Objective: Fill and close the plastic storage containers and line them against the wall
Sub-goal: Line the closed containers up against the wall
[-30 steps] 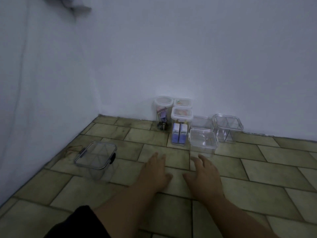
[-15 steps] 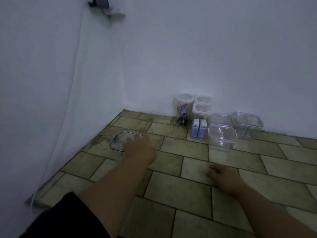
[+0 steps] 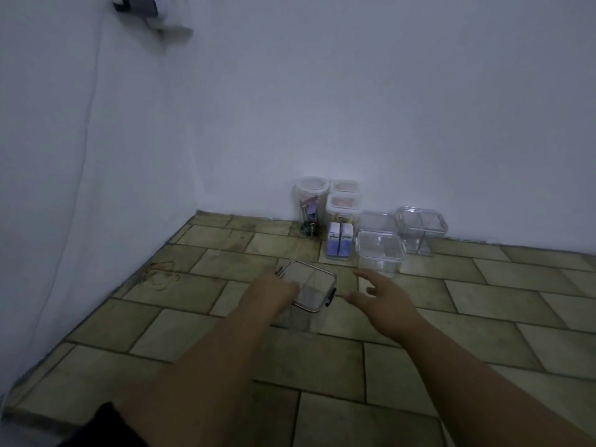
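Observation:
A clear square container (image 3: 311, 293) with a black-latched lid is in the middle of the tiled floor. My left hand (image 3: 272, 293) grips its left side. Just right of it, my right hand (image 3: 382, 296) hovers with fingers spread and holds nothing. Against the far wall stand a round jar (image 3: 311, 204) with small items, two white-lidded containers (image 3: 342, 206), one with blue-and-white packets (image 3: 338, 243), and three clear containers (image 3: 380, 253), among them a divided one (image 3: 421, 229).
The tiled floor (image 3: 483, 301) meets white walls at a corner on the left. A cable (image 3: 84, 150) hangs down the left wall from a plug (image 3: 135, 4). A thin wire loop (image 3: 163, 277) lies on the floor near the left wall.
My left hand has closed on the latched container, which now sits further right, nearer the row. My right hand has lifted off the floor and opened beside it.

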